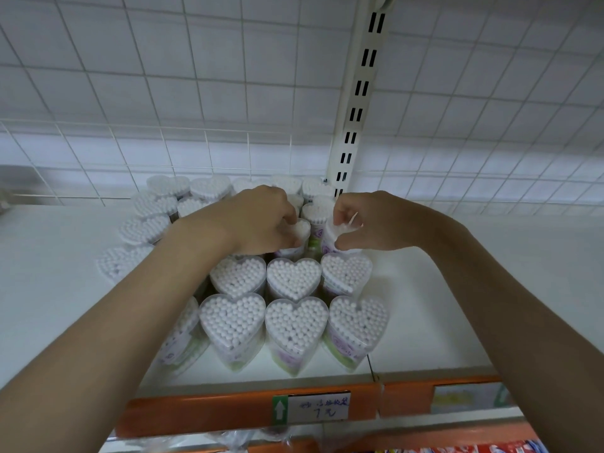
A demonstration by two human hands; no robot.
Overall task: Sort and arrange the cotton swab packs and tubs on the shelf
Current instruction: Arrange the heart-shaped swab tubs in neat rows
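Several clear heart-shaped tubs of cotton swabs point(295, 325) stand in rows on the white shelf point(457, 305), tops up. My left hand point(261, 220) reaches over the rows and grips a tub point(299, 235) in the third row. My right hand point(369, 220) pinches the neighbouring tub point(331, 237) to its right, which leans slightly. More tubs point(209, 188) stand behind, partly hidden by my hands; others on the left point(143, 228) lie under my left forearm.
A white wire grid point(163, 93) backs the shelf, with a slotted upright post point(356, 103) at centre right. The shelf's orange front edge point(228, 410) carries a handwritten price label point(318, 407). Bare shelf lies on both sides of the tubs. Colourful packs show below.
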